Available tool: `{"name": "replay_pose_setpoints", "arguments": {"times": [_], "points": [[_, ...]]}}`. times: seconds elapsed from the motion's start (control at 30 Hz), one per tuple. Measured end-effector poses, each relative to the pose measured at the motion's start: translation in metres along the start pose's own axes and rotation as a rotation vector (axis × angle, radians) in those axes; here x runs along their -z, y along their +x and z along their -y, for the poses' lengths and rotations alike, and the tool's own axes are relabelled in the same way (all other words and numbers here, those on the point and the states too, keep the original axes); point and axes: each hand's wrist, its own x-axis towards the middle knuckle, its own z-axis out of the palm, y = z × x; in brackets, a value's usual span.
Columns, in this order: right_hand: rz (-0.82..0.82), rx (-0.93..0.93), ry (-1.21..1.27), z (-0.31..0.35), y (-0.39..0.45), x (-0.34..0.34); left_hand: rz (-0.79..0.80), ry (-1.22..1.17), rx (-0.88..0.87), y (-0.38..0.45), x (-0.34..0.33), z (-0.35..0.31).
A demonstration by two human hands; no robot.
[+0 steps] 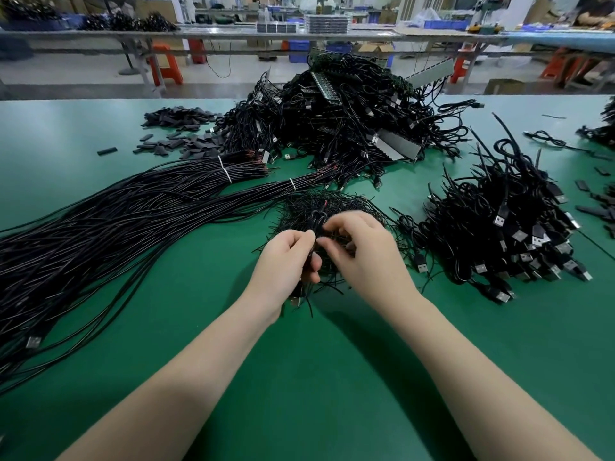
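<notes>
- A folded black cable (308, 261) is gripped in the left hand (286, 261), whose fingers are curled round its middle; the cable is held just above the green table (332, 377), near the middle of the view.
- A loop of that cable is seen above the fingers, and its plug (296, 300) hangs below the left palm.
- The right hand (364, 252) is closed in a pinch, thumb and forefinger pressed together on the cable beside the left forefinger; whether a thin strand is also pinched cannot be told.
- A loose pile of thin black ties (336, 202) lies on the table directly behind and under both hands.
- Long cables (133, 214), bound in bundles with white bands (227, 171), are spread across the left of the table.
- A pile of wound cables (499, 227) with metal plugs is stacked to the right, near the right hand but apart from it.
- A large heap (349, 111) of tangled cables and narrow boards is set at the far side of the table.
- Short black sleeves (179, 128) are scattered at the far left of that heap.
</notes>
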Motion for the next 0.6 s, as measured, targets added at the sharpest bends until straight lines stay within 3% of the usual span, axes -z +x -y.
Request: {"name": "replay_pose_setpoints", "arguments": {"times": [0.13,0.23,0.33,0.4,0.47,0.6], "points": [[0.138,0.289,-0.238,-0.002,0.001,0.000,0.016,0.075,0.035,0.004,0.004,0.001],[0.263,0.235,-0.215,-0.005,0.003,0.002,0.093,0.057,0.134,0.007,0.009,-0.001],[0.222,0.204,-0.250,-0.009,0.004,0.008,0.195,-0.116,0.233,0.009,0.015,-0.002],[0.195,0.126,-0.195,-0.009,0.006,0.014,0.215,-0.271,0.188,0.011,0.020,0.001],[0.075,0.043,-0.164,-0.009,0.008,0.028,0.123,-0.358,0.095,0.013,0.025,0.006],[-0.395,-0.089,-0.208,-0.023,0.024,0.078,-0.155,-0.112,-0.151,0.015,0.033,0.022]]}}
